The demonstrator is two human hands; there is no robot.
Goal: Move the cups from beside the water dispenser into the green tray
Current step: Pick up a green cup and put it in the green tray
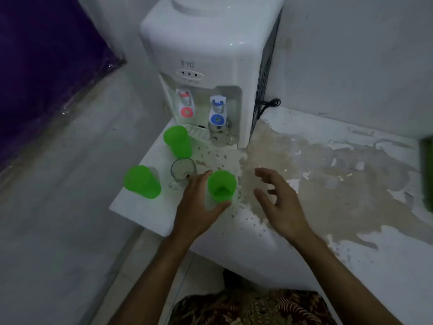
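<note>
Three bright green plastic cups stand on the white counter in front of the water dispenser (210,66): one near the drip tray (177,141), one at the left corner (141,181), and one in the middle (221,186). My left hand (199,205) wraps around the middle cup, thumb in front and fingers behind. My right hand (276,198) hovers just right of it, fingers spread and empty. A clear glass mug (182,172) stands between the cups. A second glass mug (220,134) sits under the blue tap. A dark green edge, perhaps the tray (426,174), shows at the far right.
The counter (328,184) has worn, stained patches to the right of the dispenser. Its left edge drops to a grey floor. A black cord (267,105) trails from the dispenser's back along the wall. Patterned cloth (246,308) fills the bottom of the view.
</note>
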